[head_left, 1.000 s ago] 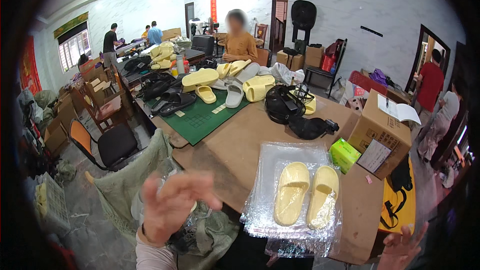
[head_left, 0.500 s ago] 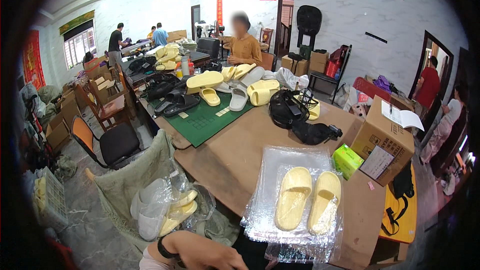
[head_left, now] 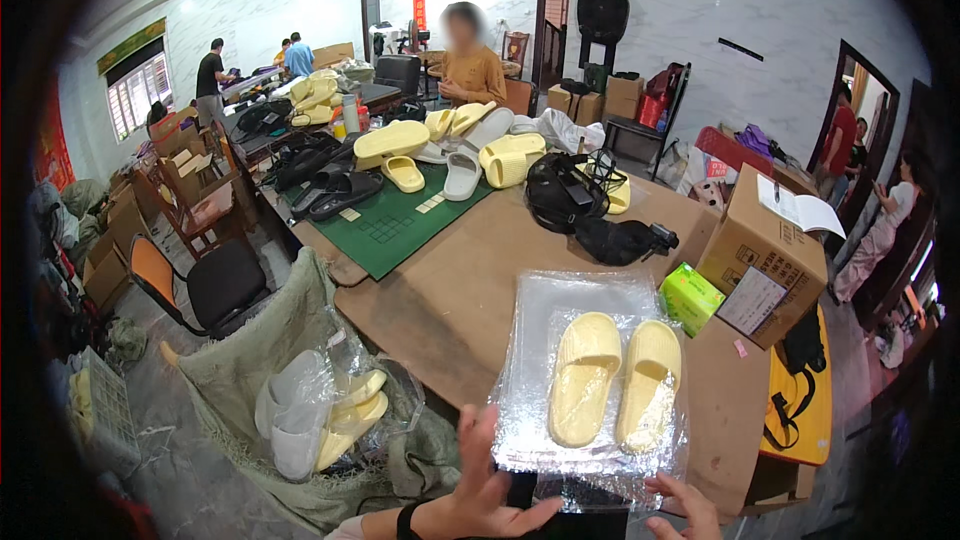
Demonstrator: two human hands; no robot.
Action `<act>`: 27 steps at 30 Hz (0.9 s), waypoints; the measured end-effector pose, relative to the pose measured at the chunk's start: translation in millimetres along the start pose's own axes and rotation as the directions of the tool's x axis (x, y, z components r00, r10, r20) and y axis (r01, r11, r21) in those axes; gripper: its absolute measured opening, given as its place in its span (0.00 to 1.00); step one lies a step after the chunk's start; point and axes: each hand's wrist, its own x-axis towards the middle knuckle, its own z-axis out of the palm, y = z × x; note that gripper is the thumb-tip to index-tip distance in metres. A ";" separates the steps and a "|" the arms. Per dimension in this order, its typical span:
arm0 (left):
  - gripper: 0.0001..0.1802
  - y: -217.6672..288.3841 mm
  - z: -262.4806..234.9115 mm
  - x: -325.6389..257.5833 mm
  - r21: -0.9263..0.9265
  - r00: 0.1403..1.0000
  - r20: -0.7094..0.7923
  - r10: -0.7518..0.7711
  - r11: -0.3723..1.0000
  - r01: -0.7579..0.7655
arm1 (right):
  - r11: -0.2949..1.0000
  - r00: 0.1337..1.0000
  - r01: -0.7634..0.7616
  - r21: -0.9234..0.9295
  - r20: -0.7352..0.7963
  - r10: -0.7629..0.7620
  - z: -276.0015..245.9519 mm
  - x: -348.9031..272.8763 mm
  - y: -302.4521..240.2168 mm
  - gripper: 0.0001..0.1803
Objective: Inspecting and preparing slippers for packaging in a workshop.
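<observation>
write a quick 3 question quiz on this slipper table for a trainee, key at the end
1. True or false: the left hand is open, its fingers apart.
2. Which stands right beside the green pack?
a) orange chair
b) cardboard box
c) fan
3. How many yellow slippers lie on the stack of clear plastic?

Key: 1. True. 2. b. 3. Two.

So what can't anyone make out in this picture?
In the head view:
Right bare hand: wrist cut off by the lower edge.
Pale-yellow ribbed slippers: inner toe areas hidden by their straps.
Brown cardboard box: contents hidden by its sides.
Person in mustard-brown top: face blurred.
</observation>
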 end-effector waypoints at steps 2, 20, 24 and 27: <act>0.41 -18.3 4.4 -14.4 0.092 0.964 -0.149 0.222 0.973 -0.210 | 0.998 1.000 -0.025 0.065 0.011 0.025 -0.1 -1.3 0.5 0.29; 0.54 -31.8 -36.3 146.3 0.491 0.898 -0.137 0.417 0.816 -0.304 | 0.980 0.998 -0.035 0.198 0.049 0.026 13.7 2.5 45.3 0.29; 0.54 -43.1 -43.6 148.2 0.733 0.934 -0.053 0.354 0.648 -0.204 | 0.945 0.993 -0.114 0.305 0.023 0.112 16.3 4.9 49.9 0.29; 0.53 -53.4 -47.6 137.3 0.709 0.939 -0.092 0.330 0.684 -0.171 | 0.961 0.996 -0.087 0.262 0.002 0.090 18.1 1.6 47.0 0.28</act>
